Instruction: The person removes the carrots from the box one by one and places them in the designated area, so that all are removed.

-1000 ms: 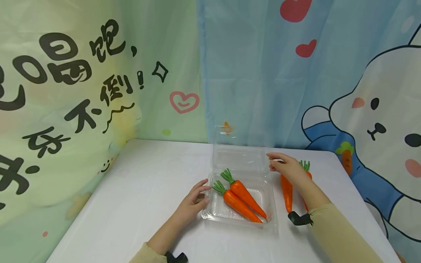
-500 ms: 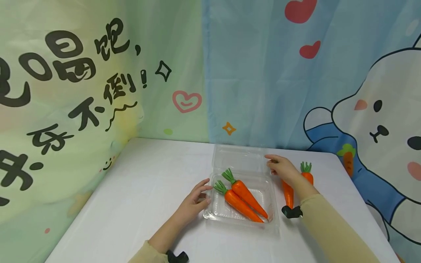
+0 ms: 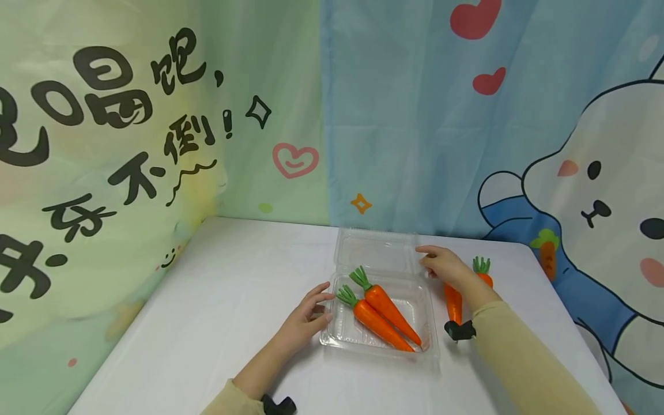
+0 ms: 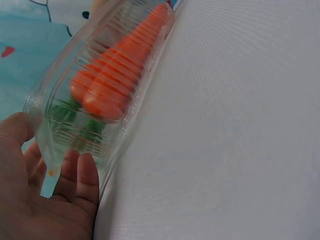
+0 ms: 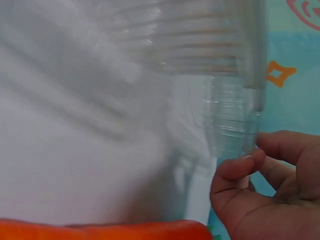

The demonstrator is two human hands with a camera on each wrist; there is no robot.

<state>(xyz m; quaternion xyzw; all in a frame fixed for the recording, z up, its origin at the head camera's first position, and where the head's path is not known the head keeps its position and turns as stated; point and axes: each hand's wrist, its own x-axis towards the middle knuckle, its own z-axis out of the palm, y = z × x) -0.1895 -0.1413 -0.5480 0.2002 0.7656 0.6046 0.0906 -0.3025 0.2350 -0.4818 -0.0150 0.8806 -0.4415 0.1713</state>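
Observation:
A clear plastic clamshell box (image 3: 342, 334) stands open on the white table. Two orange toy carrots (image 3: 381, 325) with green tops lie side by side in its base. My left hand (image 3: 303, 317) holds the base's left rim; in the left wrist view the thumb and fingers (image 4: 87, 172) are on either side of the edge. At the right edge of the tilted-back lid (image 3: 376, 253) is my right hand (image 3: 446, 265). In the right wrist view, its thumb and index finger pinch the lid edge (image 5: 232, 120).
Right of the box, a carrot (image 3: 453, 302) lies partly under my right forearm. Another carrot (image 3: 483, 276) is just beyond it, mostly covered by the arm. A printed curtain (image 3: 394, 144) hangs along the table's back edge.
The lid stood higher against the curtain one second ago and is now leaned further back. My right hand has shifted slightly left. The left hand and the boxed carrots are still.

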